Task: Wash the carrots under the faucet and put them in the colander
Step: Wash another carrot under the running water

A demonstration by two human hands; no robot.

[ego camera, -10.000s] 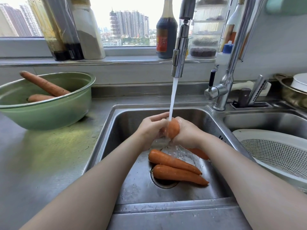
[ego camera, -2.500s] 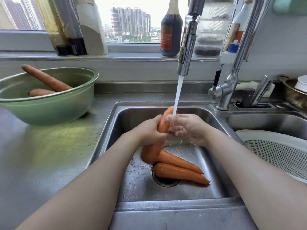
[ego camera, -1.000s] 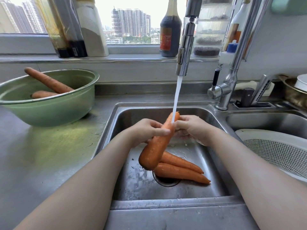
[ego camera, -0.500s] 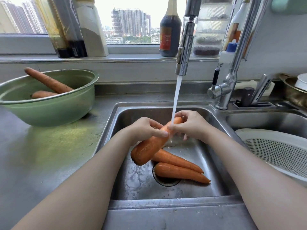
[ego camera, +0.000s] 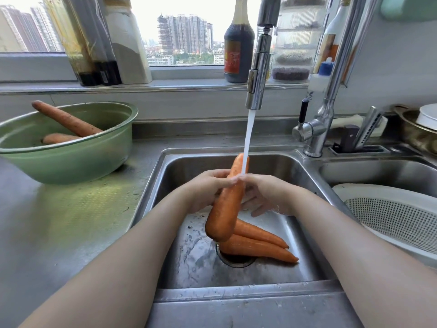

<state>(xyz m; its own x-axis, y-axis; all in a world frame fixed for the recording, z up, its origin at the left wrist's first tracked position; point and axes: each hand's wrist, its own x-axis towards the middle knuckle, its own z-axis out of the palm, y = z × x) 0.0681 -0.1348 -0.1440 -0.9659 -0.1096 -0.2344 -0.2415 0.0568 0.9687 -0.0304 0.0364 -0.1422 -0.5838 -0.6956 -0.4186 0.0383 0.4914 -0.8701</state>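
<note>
no legible text, red bottle label point(ego camera: 233, 59) blurred

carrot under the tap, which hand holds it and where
The left hand grips the carrot around its upper half, thick end down; the right hand only touches it.

This is a home kitchen: a stainless steel double sink point(ego camera: 272, 166) sits in a steel tabletop point(ego camera: 71, 221), a pull-down faucet point(ego camera: 259, 67) above it, a sauce bottle point(ego camera: 238, 43) and stacked jars point(ego camera: 293, 55) on the windowsill point(ego camera: 165, 87) behind it, apartment towers point(ego camera: 186, 36) beyond.
</note>
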